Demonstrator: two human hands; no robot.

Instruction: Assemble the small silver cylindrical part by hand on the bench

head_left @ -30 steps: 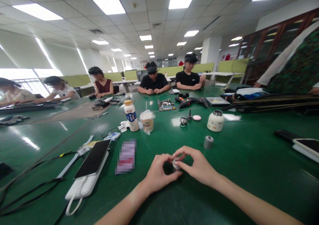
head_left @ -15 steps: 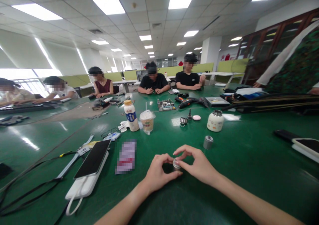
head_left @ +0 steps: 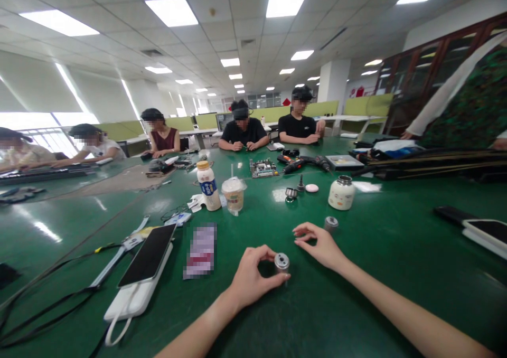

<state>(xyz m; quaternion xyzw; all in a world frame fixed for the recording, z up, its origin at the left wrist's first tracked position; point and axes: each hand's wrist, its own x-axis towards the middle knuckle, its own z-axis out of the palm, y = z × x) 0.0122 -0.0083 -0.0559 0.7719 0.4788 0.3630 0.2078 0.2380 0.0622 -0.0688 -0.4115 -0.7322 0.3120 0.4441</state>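
Note:
My left hand (head_left: 253,271) curls its thumb and fingers around a small silvery metal cylinder (head_left: 282,262) standing on the green table. Dark holes show in the cylinder's top face. Just right of it, my right hand (head_left: 319,244) hovers apart from the cylinder, thumb and fingers parted, with nothing visible between them. Behind that hand stands a second metal cylinder (head_left: 331,224), partly covered by it. Farther back is a cream-coloured jar (head_left: 341,193) with an open neck.
A phone (head_left: 148,255) lies on a white power bank at left, near a purple packet (head_left: 200,250). A bottle (head_left: 208,186), a lidded cup (head_left: 233,193), a circuit board (head_left: 263,168) and power drills (head_left: 303,162) sit farther back. Several people sit around the table.
My right hand has come off the cylinder's top and moved right and slightly away, uncovering the top face. My left hand keeps its hold in the same place.

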